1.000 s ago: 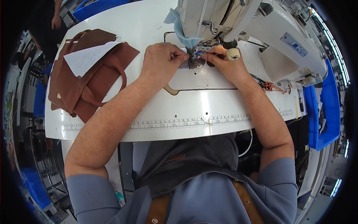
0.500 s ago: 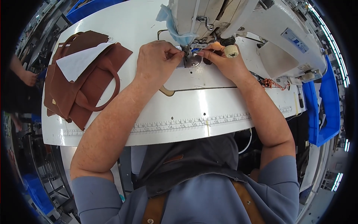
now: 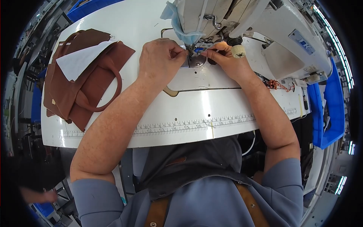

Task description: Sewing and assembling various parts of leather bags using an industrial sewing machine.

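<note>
At the needle area of a white sewing machine [image 3: 283,47], both of my hands work close together. My left hand [image 3: 159,60] is left of the needle, thumb and forefinger pinched; whatever lies between the tips is too small to make out. From the right, my right hand [image 3: 232,62] pinches beside the presser foot, partly under the machine head, and what it grips cannot be made out. A round metal needle plate [image 3: 197,62] shows between the hands. Left of my left arm lies a brown bag piece [image 3: 96,81] with a looped handle and a white sheet [image 3: 79,62] on it.
A light blue cloth [image 3: 176,24] hangs on the machine head. Printed ruler markings [image 3: 181,128] run along the white table's near edge. Right of my right wrist is a tool with orange cord [image 3: 278,84]. A blue bin [image 3: 321,130] stands at right. Another person's hand [image 3: 49,196] shows lower left.
My hands stay pinched at the needle, with hardly any movement. The other person at the left edge has moved from the upper left to the lower left.
</note>
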Motion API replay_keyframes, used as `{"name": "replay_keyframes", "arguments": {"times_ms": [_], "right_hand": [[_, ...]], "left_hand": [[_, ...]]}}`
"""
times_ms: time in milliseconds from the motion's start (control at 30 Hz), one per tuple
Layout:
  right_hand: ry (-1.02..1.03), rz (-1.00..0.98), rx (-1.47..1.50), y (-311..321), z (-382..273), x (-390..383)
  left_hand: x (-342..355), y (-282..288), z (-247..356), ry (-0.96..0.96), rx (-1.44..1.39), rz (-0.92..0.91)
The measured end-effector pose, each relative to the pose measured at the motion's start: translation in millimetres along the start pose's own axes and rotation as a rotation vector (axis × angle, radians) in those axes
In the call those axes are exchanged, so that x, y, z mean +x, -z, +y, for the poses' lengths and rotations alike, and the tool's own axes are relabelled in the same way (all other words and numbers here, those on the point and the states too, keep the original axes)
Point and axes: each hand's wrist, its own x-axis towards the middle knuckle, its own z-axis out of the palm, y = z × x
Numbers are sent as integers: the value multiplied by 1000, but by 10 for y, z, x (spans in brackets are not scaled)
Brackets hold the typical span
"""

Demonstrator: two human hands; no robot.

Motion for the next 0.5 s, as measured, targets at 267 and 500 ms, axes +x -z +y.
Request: {"name": "replay_keyframes", "arguments": {"times_ms": [267, 500], "right_hand": [[13, -17, 65, -21, 103, 44], [31, -49, 39, -19, 93, 67]], "left_hand": [[-31, -17, 62, -63, 103, 51], [-61, -50, 79, -221, 251, 121]]}}
